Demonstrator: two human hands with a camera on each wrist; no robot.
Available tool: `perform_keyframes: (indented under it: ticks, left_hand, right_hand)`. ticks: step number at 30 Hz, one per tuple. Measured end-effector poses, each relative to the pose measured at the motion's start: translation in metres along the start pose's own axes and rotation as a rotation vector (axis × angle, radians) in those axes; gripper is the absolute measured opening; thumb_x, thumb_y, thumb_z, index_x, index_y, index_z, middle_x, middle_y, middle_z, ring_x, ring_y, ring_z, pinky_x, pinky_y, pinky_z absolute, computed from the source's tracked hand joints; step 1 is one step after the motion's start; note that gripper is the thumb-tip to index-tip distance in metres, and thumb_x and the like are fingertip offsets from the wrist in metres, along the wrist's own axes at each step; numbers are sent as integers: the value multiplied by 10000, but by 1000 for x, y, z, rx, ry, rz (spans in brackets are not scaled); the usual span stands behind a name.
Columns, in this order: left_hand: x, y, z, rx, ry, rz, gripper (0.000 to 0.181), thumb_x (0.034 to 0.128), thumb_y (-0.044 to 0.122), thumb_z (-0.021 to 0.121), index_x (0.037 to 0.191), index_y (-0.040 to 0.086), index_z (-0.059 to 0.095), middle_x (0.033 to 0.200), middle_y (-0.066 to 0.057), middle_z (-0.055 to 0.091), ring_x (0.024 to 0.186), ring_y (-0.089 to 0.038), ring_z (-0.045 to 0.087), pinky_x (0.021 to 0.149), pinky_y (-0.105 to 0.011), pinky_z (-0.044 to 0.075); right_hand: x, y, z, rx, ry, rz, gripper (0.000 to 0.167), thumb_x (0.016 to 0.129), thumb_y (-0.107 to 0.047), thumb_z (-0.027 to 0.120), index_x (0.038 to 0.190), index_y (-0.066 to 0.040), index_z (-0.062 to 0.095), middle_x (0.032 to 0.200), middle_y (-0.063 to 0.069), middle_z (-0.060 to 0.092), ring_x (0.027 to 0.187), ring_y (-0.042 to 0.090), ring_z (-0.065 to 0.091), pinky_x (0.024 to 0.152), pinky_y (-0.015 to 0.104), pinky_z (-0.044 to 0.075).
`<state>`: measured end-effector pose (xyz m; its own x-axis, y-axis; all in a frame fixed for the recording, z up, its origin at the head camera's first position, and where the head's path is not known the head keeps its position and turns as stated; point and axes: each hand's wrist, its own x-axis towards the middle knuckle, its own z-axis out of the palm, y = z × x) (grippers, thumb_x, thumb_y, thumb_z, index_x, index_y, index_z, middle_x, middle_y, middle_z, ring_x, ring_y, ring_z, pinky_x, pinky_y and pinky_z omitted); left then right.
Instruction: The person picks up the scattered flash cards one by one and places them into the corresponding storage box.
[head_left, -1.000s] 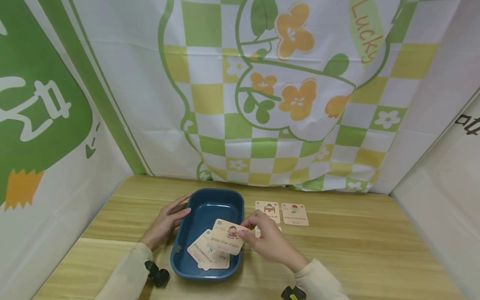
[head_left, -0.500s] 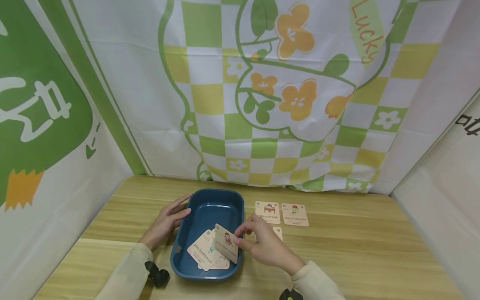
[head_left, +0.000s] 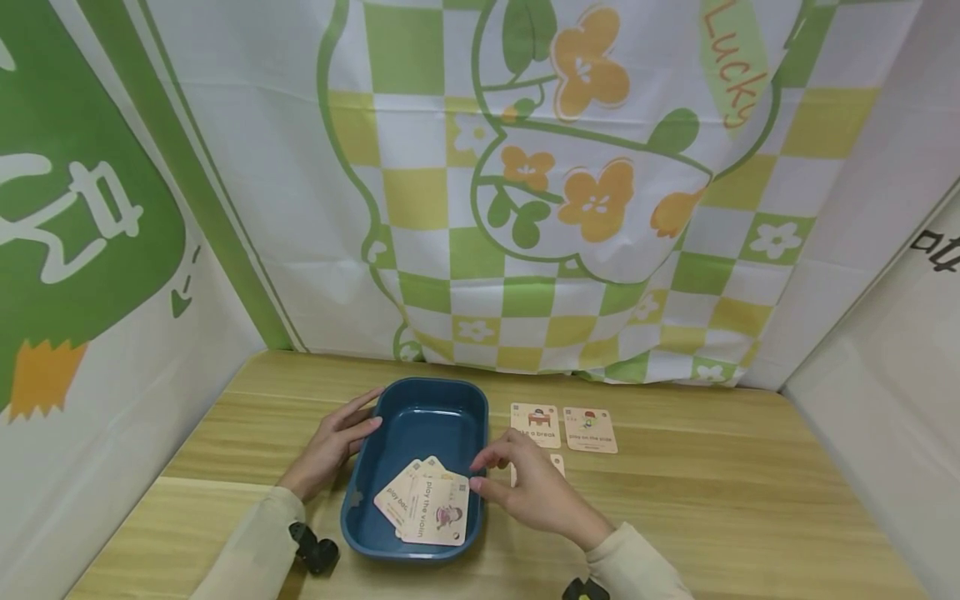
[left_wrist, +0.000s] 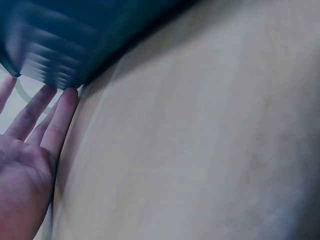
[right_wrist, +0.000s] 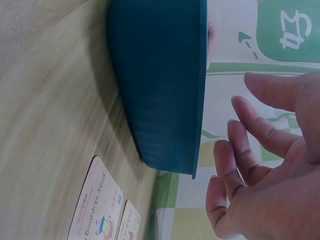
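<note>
A blue rectangular tray (head_left: 420, 433) holds several overlapping picture cards. Uppermost is the "play the violin" card (head_left: 438, 508), lying turned sideways in the near end. My left hand (head_left: 333, 446) rests on the tray's left side; in the left wrist view its straight fingers (left_wrist: 60, 120) touch the outer wall. Over the tray's right rim is my right hand (head_left: 525, 487), thumb and forefinger apart with nothing between them. The right wrist view shows that hand's loosely bent fingers (right_wrist: 245, 150) beside the tray wall (right_wrist: 160, 90).
Right of the tray lie a "take a break" card (head_left: 535, 423), a "play on the slide" card (head_left: 590, 429) and a "play skipping" card (right_wrist: 97, 205), partly hidden by my right hand in the head view. A patterned cloth (head_left: 525, 317) hangs behind the wooden table (head_left: 712, 483).
My right hand has let go of the "play the violin" card, which dropped, turned, onto the other cards in the tray. My left hand has stayed in place.
</note>
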<state>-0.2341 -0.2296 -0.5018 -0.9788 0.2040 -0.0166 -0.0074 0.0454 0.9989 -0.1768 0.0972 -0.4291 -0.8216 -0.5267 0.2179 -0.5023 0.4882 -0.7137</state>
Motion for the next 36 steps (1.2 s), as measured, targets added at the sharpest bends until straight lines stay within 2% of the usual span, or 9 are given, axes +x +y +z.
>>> perform_keyframes:
  ticks: [6,11,17,24,29,36]
  left_hand:
    - [0,0,0,0,-1,-4,647,1037,227,591,1602,97,304,1548,-298,362,1311,-423,519,941,-279,528]
    - [0,0,0,2,3,-5,646,1036,228,591,1600,92,306,1547,-299,365,1310,-422,521,942,-279,528]
    - [-1,0,1,1,1,4,649,1035,219,593,1599,84,303,1545,-298,368,1311,-422,518,937,-278,530]
    - [-1,1,0,5,1,-1,648,1036,225,591,1601,91,303,1547,-299,361,1313,-420,515,942,-280,527]
    - [-1,1,0,3,2,-4,645,1035,222,592,1601,99,307,1549,-298,358,1316,-422,512,950,-284,525]
    - [-1,2,0,3,-7,1,642,1038,235,591,1602,113,311,1552,-291,354,1326,-424,500,952,-272,517]
  right_hand:
    - [-4,4,-4,3,31,-10,130,915,-189,774,1000,-97,743,961,-65,565,914,133,525,808,362,485]
    - [-7,9,-11,17,51,-17,127,900,-187,787,990,-112,738,930,-72,557,897,130,512,783,354,474]
    - [-12,17,-19,7,80,-28,157,872,-177,815,995,-131,730,946,-65,588,916,231,563,829,403,493]
    - [-17,28,-29,-47,96,11,210,855,-198,829,1017,-114,727,972,-43,593,923,184,548,828,400,497]
    - [-20,37,-35,-68,79,56,260,851,-243,835,1036,-99,721,998,8,597,971,295,567,839,449,491]
    - [-22,50,-42,-105,50,121,363,822,-295,858,1071,-72,716,1058,85,597,1013,331,554,857,468,478]
